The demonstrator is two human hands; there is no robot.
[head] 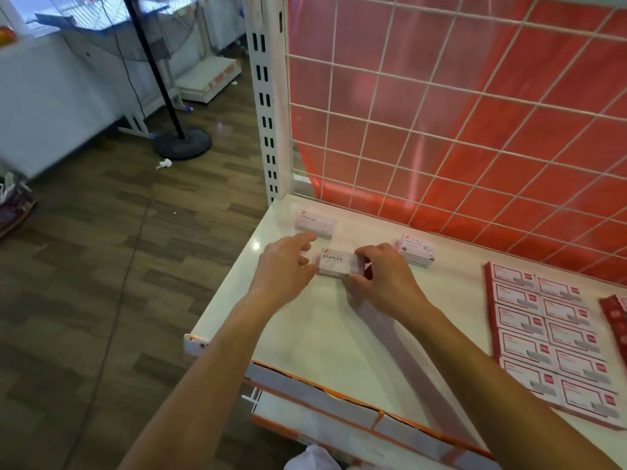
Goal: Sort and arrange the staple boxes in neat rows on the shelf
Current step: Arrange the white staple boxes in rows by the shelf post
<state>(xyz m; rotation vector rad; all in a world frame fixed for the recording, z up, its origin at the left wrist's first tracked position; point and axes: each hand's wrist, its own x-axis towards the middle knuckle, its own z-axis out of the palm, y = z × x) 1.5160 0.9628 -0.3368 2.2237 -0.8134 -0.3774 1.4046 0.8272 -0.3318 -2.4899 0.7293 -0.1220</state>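
Note:
A pale pink staples box (336,262) lies on the white shelf (325,337) between both hands. My right hand (380,279) pinches its right end with thumb and fingers. My left hand (288,262) is at its left end, the forefinger stretched toward a second pink staples box (314,223) in the shelf's back left corner. A third pink box (416,251) lies further right near the grid. Several red-and-white staple boxes (553,337) lie in two neat rows on the right.
A white wire grid (441,113) with red backing closes the shelf's rear. The slotted upright post (266,106) stands at the back left corner. A fan stand (181,142) is on the wooden floor to the left. Lower orange-edged shelves (339,412) show below.

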